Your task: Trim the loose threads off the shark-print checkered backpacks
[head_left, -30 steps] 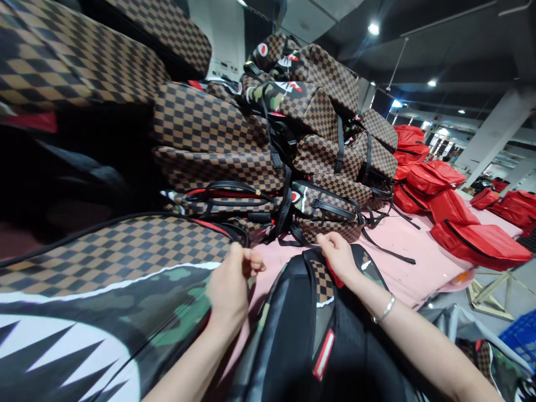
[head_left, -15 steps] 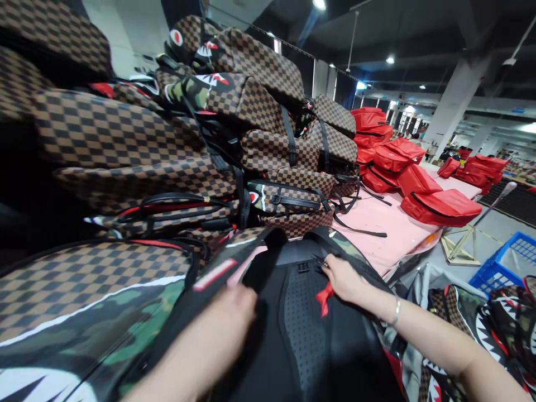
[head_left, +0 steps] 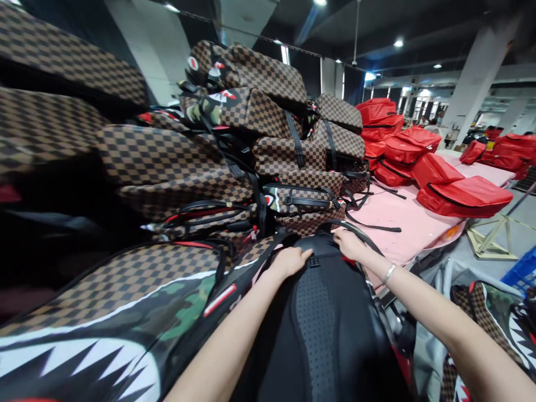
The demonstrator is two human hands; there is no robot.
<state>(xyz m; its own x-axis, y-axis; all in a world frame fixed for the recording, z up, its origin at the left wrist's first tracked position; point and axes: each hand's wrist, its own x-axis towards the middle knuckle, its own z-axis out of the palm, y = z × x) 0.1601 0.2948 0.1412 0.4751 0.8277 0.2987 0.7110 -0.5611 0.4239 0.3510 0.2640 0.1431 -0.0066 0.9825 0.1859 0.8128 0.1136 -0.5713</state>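
- The backpack [head_left: 322, 324] lies back-side up on the near edge of the counter [head_left: 402, 223], its black mesh padding facing the camera, with its top end pointing at the pile of checkered bags [head_left: 234, 162].
- The left hand [head_left: 288, 261] lies flat on the top end of the backpack, fingers spread loose with nothing in its grip; half a second ago it was a blur lower on the padding, so it has come forward toward the pile.
- The right hand [head_left: 350, 244] sits at the backpack's top right corner, its fingers curled over the edge there; whether that grip is clamped on the strap [head_left: 355, 230] or only pressing on it I cannot tell.
- A silver bracelet [head_left: 388, 273] sits on the right wrist.
- The red tag that stuck out under the right hand half a second ago now shows only as a sliver below it.
- The backpack's top end now touches the foot of the pile; earlier a little pink counter showed between them.
- Nearer than the pile, to the left of the backpack, lies a camouflage bag with shark teeth [head_left: 84, 346].
- Beyond the pile, to its right, red bags [head_left: 439, 173] lie on the same counter.
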